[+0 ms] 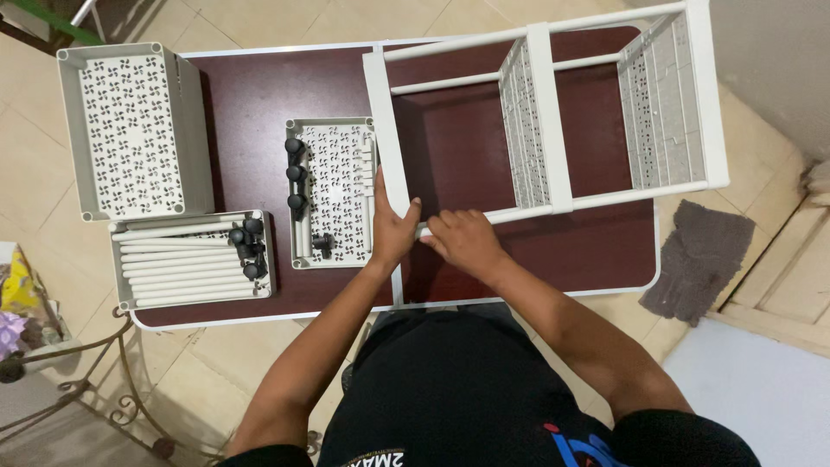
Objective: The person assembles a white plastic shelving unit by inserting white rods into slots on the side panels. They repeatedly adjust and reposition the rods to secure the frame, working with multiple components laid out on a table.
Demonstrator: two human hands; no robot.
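- left hand [393,227] gripping the white end panel [386,147] of the one rack frame [553,112]
- right hand [464,242] pinching a white tube [519,212]
- three loose trays [333,192], two shelves mounted

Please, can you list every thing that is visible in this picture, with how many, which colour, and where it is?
table: 1, dark red top with white edge, centre.
shelf frame: 1, white, lying on its side on the table's right half, with two perforated shelves fitted.
perforated trays: 3, white; one upside down at far left, one holding white tubes at front left, one in the middle.
caster wheels: several, black, in the front-left and middle trays.
cloth: 1, grey, on the floor at right.
metal stand: 1, brownish, lower left.
left hand: on the frame's end panel.
right hand: at a frame tube.
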